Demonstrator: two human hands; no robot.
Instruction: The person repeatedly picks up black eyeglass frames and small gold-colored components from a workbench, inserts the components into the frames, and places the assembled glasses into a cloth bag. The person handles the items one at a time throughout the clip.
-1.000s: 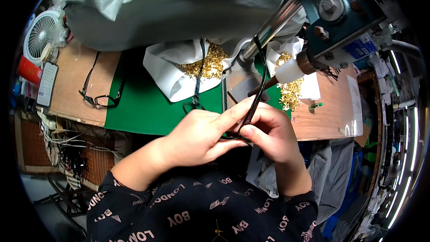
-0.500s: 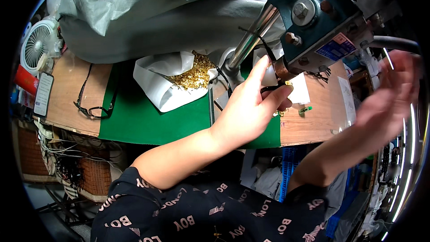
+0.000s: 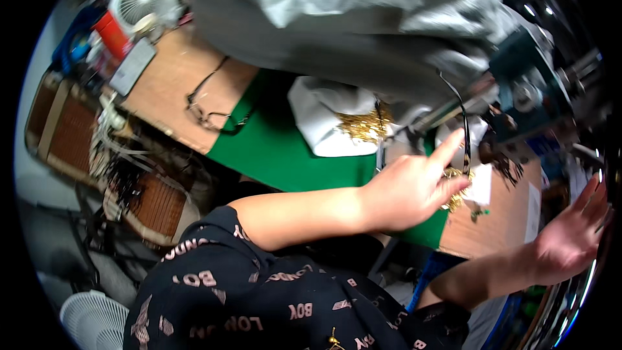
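Observation:
My left hand point(image 3: 411, 188) is closed at the thumb on a thin black eyeglasses frame point(image 3: 466, 146), its index finger stretched out along it. One curved temple arm rises above the fingers. The hand is just left of a teal metal press point(image 3: 528, 94), over small gold-coloured pieces point(image 3: 455, 202). My right hand point(image 3: 567, 243), out at the far right, is empty with fingers spread, below the press's dark lever point(image 3: 586, 152). Left of my left hand, a white bag point(image 3: 314, 120) lies on its side with a heap of gold-coloured pieces point(image 3: 366, 124) at its mouth.
Another black eyeglasses frame point(image 3: 214, 116) lies on the wooden tabletop beside a green mat point(image 3: 259, 162). A phone point(image 3: 133, 66), a red cylinder point(image 3: 111, 35) and a white fan point(image 3: 144, 0) stand at the far left. A large grey cloth sack point(image 3: 337, 39) covers the back.
The view has swung, so the table sits tilted and farther right. My right hand has dropped below the lever, fingers spread. My left hand still holds the eyeglasses frame, now apart from the press's tip.

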